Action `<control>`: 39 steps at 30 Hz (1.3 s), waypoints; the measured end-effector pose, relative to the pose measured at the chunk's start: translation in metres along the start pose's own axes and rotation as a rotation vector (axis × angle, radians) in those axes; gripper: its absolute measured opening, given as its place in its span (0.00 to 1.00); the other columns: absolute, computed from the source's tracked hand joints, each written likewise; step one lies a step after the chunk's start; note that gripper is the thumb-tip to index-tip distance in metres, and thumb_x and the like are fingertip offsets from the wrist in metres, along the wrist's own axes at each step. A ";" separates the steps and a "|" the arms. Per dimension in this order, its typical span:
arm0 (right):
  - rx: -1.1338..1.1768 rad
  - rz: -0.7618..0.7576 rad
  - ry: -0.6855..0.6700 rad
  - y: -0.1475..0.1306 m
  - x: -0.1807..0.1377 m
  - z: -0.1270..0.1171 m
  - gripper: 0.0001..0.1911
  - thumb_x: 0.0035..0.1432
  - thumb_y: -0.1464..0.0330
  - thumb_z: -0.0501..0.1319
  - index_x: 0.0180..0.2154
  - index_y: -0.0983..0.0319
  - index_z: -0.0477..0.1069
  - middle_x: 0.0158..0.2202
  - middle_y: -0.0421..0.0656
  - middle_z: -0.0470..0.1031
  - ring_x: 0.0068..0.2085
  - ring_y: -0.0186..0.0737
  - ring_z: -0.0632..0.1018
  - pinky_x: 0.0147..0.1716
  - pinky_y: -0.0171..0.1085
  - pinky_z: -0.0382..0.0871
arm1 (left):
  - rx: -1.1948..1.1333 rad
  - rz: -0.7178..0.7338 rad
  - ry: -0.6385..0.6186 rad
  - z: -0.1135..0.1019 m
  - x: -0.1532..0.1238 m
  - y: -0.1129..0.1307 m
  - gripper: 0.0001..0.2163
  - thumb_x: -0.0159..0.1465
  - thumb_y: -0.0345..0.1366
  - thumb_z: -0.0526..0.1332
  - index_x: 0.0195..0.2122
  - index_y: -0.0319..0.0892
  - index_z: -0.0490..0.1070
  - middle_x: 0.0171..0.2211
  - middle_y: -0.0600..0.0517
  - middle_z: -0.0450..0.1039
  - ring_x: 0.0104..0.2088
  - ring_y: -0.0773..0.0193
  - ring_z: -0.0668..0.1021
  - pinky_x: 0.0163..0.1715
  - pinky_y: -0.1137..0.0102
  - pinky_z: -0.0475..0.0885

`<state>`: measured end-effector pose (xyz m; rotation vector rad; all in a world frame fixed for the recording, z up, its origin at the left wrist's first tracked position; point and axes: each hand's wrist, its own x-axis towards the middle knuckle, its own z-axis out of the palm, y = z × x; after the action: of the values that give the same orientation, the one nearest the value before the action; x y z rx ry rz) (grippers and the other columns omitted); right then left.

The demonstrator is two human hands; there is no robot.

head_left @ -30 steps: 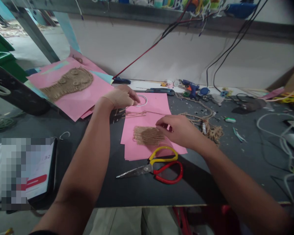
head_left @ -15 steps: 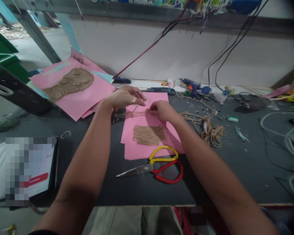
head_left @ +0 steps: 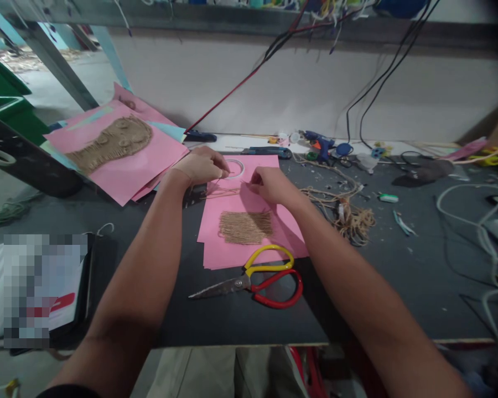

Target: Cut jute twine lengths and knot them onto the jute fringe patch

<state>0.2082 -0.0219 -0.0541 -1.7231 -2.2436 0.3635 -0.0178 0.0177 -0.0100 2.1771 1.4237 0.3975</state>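
Note:
My left hand [head_left: 204, 167] is closed in a pinch at the left side of the pink paper [head_left: 216, 257], with what looks like a thin strand of twine at its fingertips. A white ring [head_left: 241, 168] lies on the paper just beyond those fingers. Opposite it, my right hand [head_left: 270, 185] is also pinched closed over the paper; what it grips is too small to make out. Loose strands of twine [head_left: 224, 193] run across the paper below the hands. Nearer me lies a flat patch of twine rows [head_left: 245, 227]. Scissors [head_left: 249, 279] with yellow and red handles rest in front.
Pink sheets bearing a twine shape [head_left: 120, 138] lie to the left, by a black cylinder [head_left: 29, 157]. A twine tangle [head_left: 354, 221] is on the right. A utility knife [head_left: 269, 151] and blue glue gun [head_left: 321, 143] sit at the back. A screened device [head_left: 66, 298] lies front left.
My left hand has drawn back a little to the left from the ring, which now shows more fully on the paper. My right hand stays about where it was. The view has shifted slightly.

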 end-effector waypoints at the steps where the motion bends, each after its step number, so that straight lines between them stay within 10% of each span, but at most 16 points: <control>1: 0.011 -0.014 0.003 -0.001 0.000 0.001 0.08 0.62 0.68 0.65 0.42 0.65 0.77 0.41 0.51 0.82 0.38 0.43 0.78 0.35 0.36 0.65 | 0.031 -0.016 -0.026 0.000 -0.001 0.002 0.12 0.51 0.39 0.67 0.36 0.44 0.83 0.32 0.50 0.80 0.34 0.61 0.76 0.34 0.67 0.68; 13: 0.094 -0.230 0.053 -0.018 -0.001 0.020 0.11 0.63 0.70 0.62 0.46 0.65 0.79 0.42 0.50 0.81 0.40 0.42 0.78 0.41 0.36 0.66 | 0.094 -0.075 -0.204 0.003 -0.006 0.000 0.14 0.45 0.30 0.64 0.34 0.47 0.82 0.31 0.52 0.81 0.33 0.61 0.77 0.31 0.71 0.67; 28: 0.033 -0.119 0.043 -0.022 -0.003 0.019 0.08 0.66 0.70 0.59 0.39 0.64 0.77 0.41 0.51 0.81 0.41 0.45 0.77 0.39 0.37 0.63 | 0.169 -0.153 -0.250 -0.004 -0.009 -0.019 0.07 0.44 0.32 0.64 0.24 0.45 0.81 0.28 0.47 0.82 0.33 0.56 0.79 0.29 0.67 0.70; 39: 0.564 -0.013 -0.010 -0.009 -0.001 0.002 0.03 0.62 0.73 0.62 0.34 0.63 0.73 0.32 0.44 0.81 0.32 0.36 0.78 0.33 0.34 0.70 | 0.003 -0.030 -0.103 -0.012 -0.016 -0.018 0.07 0.49 0.36 0.66 0.29 0.44 0.79 0.27 0.51 0.77 0.30 0.61 0.75 0.29 0.67 0.67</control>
<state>0.1995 -0.0252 -0.0528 -1.4011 -1.9017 0.9016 -0.0441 0.0119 -0.0090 2.1436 1.3997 0.2687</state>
